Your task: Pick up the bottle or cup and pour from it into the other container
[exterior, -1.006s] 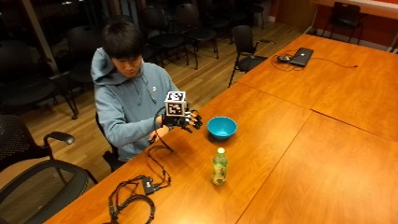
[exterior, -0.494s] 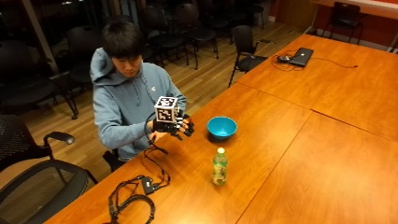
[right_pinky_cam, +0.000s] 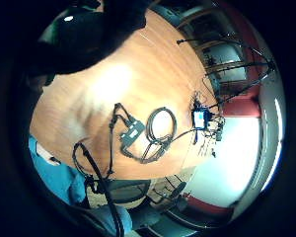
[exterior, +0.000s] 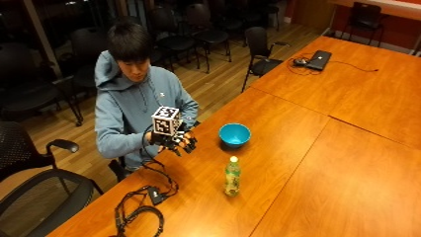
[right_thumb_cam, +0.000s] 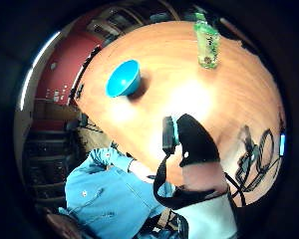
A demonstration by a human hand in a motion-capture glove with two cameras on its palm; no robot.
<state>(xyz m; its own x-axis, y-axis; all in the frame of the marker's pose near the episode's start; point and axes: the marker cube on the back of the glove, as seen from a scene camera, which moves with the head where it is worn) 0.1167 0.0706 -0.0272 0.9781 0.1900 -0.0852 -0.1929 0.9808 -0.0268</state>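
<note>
The green bottle [exterior: 231, 177] stands untouched on the tabletop [exterior: 309, 163], the blue bowl [exterior: 234, 134] near it. The gloved right hand [exterior: 176, 141], relaxed and holding nothing, has drifted back toward the person; reaching hasn't begun.

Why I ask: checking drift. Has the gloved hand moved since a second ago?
Yes: the gloved right hand has shifted away from the blue bowl, toward the person's chest.

A green bottle [exterior: 231, 177] with a yellow cap stands upright on the wooden surface [exterior: 342, 163]. A blue bowl [exterior: 234, 134] sits upright just beyond it.
</note>
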